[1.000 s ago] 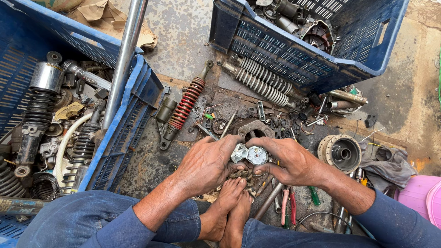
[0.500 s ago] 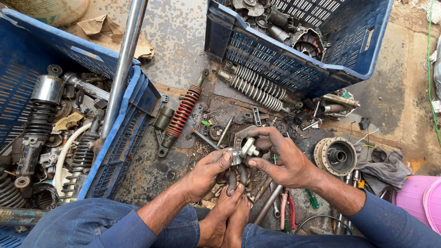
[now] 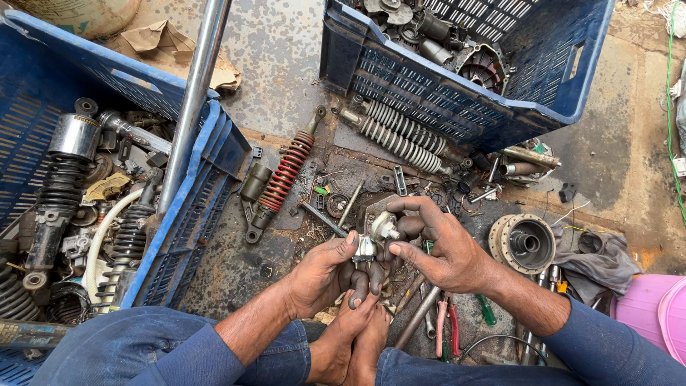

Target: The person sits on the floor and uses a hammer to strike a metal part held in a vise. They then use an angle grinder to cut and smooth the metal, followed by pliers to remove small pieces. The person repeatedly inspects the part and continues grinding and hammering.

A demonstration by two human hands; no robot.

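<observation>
Small silvery metal valve-like part (image 3: 375, 236) pinched in left hand (image 3: 325, 271) fingers, stub end up-right; right hand (image 3: 439, 246) fingers curled round its top, above greasy floor (image 3: 236, 264), beside red coil shock absorber (image 3: 286, 171).

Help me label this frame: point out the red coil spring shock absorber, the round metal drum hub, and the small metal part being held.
red coil spring shock absorber (image 3: 286, 171), head view, mid coils
round metal drum hub (image 3: 522, 243), head view, inner face
small metal part (image 3: 376, 232), head view, pale body

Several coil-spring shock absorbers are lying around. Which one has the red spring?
The shock absorber with the red spring lies alone on the greasy floor between the two blue crates. The pair by the far crate have pale silver springs, and those in the left crate have black ones.
</observation>
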